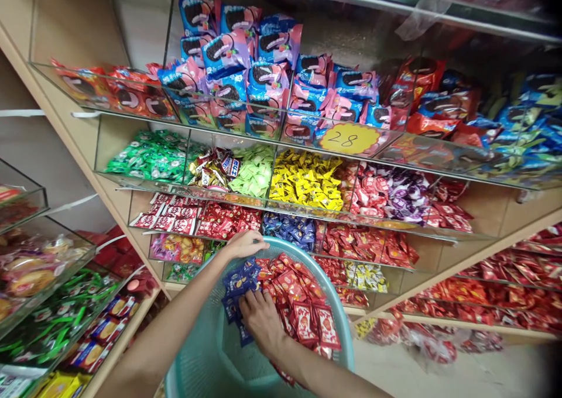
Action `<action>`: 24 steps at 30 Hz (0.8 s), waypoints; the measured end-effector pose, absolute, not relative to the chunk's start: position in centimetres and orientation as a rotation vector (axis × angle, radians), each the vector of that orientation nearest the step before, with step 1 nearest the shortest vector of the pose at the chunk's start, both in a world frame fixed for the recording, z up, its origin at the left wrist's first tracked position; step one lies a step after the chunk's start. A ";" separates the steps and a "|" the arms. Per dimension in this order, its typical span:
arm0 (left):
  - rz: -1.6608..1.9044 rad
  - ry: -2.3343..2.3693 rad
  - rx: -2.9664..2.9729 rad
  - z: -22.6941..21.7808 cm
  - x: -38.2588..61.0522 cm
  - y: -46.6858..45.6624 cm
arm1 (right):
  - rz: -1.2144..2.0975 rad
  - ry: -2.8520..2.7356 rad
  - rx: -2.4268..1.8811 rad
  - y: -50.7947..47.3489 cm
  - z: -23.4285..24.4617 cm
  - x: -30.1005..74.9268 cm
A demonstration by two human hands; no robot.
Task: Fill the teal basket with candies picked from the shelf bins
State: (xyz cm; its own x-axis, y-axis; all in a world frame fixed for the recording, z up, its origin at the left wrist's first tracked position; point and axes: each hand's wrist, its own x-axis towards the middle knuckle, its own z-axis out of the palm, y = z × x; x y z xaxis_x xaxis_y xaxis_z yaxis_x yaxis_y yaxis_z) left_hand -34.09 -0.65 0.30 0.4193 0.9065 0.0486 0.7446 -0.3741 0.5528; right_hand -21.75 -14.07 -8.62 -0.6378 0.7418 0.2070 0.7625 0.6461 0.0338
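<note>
Sitting at 9 to 8 o'clock in the view, a clear bin [57, 285] holds round wrapped cakes [28, 278], and below it lie green-wrapped pieces [48, 325]. Next comes wooden shelving [83, 143]: towards 10 o'clock, the left end of its middle tray [485, 213] carries green sweets [149, 158], with red-and-white packs [169, 213] one level down. Towards 11 o'clock, the top tray [386, 143] has pink-and-blue packs [228, 52] piled above its front wall.

At 6 o'clock stands a teal basket [346, 339]. Near 12 o'clock on its rim is the left hand [246, 244], its fingers closed over the edge. Inside, blue packets [241, 280] lie at the basket's 10 to 11 o'clock. The right hand [263, 319] reaches in near the middle, against these packets, fingers bent downward; whether they grip one I cannot tell. Just beyond the rim, at the basket's 12 to 1 o'clock, a shelf compartment holds dark blue sweets [287, 229]. Red packets [302, 292] are heaped along the basket's 12 to 3 o'clock side.

Past that, the middle tray shows yellow sweets [307, 181], then purple ones [406, 193]; a yellow sign [351, 138] reading "28" is on the top tray's front. At 4 o'clock, filled plastic bags [432, 345] rest on the floor [395, 374].
</note>
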 end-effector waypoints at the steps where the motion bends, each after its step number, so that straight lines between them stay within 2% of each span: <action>1: 0.486 1.397 2.226 0.3 -34.1 -0.6 | -0.174 -2.680 -1.235 -14.3 -8.5 -21.8; 8: 0.518 1.354 2.255 0.0 -34.3 -0.3 | -0.076 -2.469 -1.229 -11.8 -3.1 -18.9; 12: 0.519 1.341 2.256 0.2 -34.2 -0.3 | -0.008 -2.159 -1.572 -4.9 -0.3 -14.4; 17: 0.508 1.362 2.227 0.4 -34.1 -0.4 | 0.057 -1.904 -2.034 2.2 -0.7 -11.0; 24: 0.493 1.387 2.239 0.5 -34.1 -0.6 | 0.098 -1.764 -2.131 4.4 -1.6 -11.0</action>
State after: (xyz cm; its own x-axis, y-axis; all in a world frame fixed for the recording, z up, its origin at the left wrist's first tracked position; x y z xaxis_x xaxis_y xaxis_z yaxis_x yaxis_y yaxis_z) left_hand -34.07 -0.60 0.51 0.4281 0.9017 0.0604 0.7375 -0.3872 0.5534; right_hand -10.97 4.44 -1.60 0.2133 0.9602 0.1801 0.9345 -0.1467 -0.3245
